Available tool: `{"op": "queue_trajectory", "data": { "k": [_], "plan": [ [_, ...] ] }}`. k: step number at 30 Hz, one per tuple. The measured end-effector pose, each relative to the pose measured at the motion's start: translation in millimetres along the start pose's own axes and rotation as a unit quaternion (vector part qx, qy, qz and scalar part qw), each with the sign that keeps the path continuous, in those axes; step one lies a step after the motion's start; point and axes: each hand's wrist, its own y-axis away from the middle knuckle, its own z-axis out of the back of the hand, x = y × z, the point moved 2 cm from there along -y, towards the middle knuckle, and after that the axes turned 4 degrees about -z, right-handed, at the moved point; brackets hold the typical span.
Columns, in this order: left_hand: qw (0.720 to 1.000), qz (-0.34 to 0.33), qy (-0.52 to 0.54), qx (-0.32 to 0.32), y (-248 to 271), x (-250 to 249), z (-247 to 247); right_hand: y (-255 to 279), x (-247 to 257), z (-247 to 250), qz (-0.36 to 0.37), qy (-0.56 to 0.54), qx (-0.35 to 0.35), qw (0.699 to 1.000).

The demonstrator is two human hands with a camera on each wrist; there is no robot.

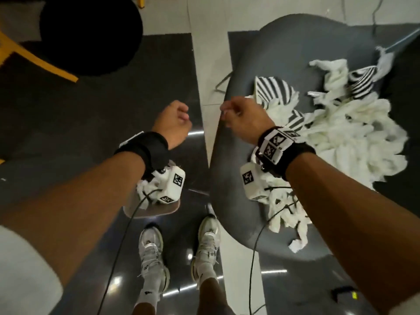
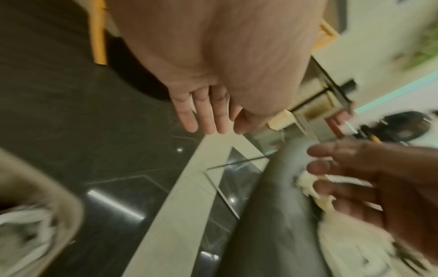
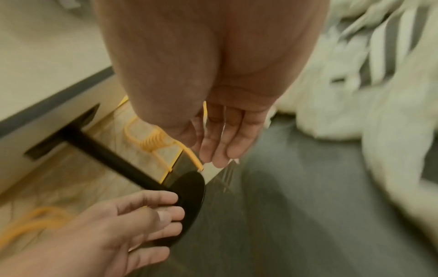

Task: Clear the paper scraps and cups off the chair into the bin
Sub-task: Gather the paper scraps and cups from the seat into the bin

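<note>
A dark grey chair (image 1: 236, 226) on the right carries a heap of white paper scraps (image 1: 354, 133) and black-and-white striped cups (image 1: 275, 87), one further back (image 1: 361, 84). My right hand (image 1: 234, 112) hovers over the chair's left edge beside the nearest striped cup; in the right wrist view the right hand (image 3: 220, 142) has loose, straight fingers and holds nothing. My left hand (image 1: 179, 117) hangs over the dark floor to the left, with relaxed, empty fingers (image 2: 208, 116). The bin (image 1: 154, 211) stands under my left wrist, mostly hidden, with white paper in it (image 2: 28, 224).
A black round table base (image 1: 91, 32) and yellow chair legs (image 1: 34, 57) stand at the far left. My white shoes (image 1: 179, 251) are on the glossy floor between bin and chair. Cables hang from both wrists. A small black device (image 1: 345, 294) lies at the lower right.
</note>
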Motion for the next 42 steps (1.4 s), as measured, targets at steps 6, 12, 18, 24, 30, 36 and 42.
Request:
{"op": "queue_trajectory", "data": {
  "k": [6, 12, 18, 24, 30, 36, 42],
  "plan": [
    [0.961, -0.199, -0.165, 0.1, -20.8, -119.9, -90.3, -2.0, -68.2, 104.7, -0.058, 0.047, -0.138, 0.988],
    [0.89, -0.223, -0.359, 0.169, -33.9, -141.0, -152.7, 11.9, -112.4, 134.2, -0.074, 0.14, -0.083, 0.984],
    [0.897, -0.287, -0.306, 0.14, -26.7, -133.7, -142.5, 11.2, -108.4, 103.2, -0.059, 0.295, -0.022, 0.953],
    [0.923, -0.286, -0.226, 0.125, -20.7, -116.8, -122.9, 1.2, -104.8, 86.5, -0.068, 0.347, 0.0, 0.935],
    [0.976, -0.2, -0.084, 0.033, 2.1, -102.0, -101.8, 12.3, -101.9, 65.5, -0.015, 0.416, 0.02, 0.909],
    [0.945, -0.174, -0.179, 0.212, 54.9, -65.5, -110.7, 27.6, -84.6, 67.5, -0.01, 0.345, -0.008, 0.939],
    [0.956, -0.207, -0.189, 0.087, 58.4, -55.8, -122.6, 44.3, -89.3, 45.7, -0.044, 0.188, 0.077, 0.978]
  ]
}}
